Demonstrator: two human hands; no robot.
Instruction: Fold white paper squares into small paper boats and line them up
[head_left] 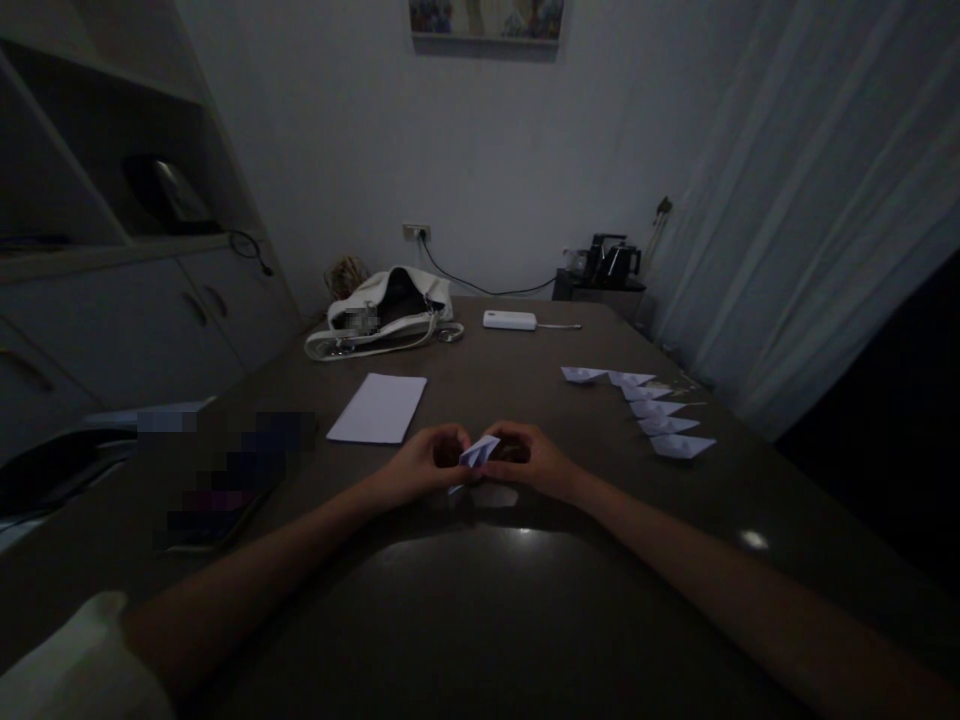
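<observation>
Between my two hands, just above the near middle of the table, is a small folded white paper [478, 452]. My left hand [426, 462] pinches its left side with curled fingers. On the other side my right hand [534, 464] grips the paper between thumb and fingers. The fingers partly hide its folds, so its exact shape is hard to tell. Beyond my left hand lies a stack of white paper sheets [378, 408]. Several folded paper boats [666, 424] stand in a curved row to the right.
A dark brown table [480, 610] spreads beneath my arms. Toward the back are a white handbag [390, 312] and a white power bank [510, 320] with a short cable. A blurred-out dark flat object [232, 490] lies at left. A black kettle [619, 264] stands beyond the far right corner.
</observation>
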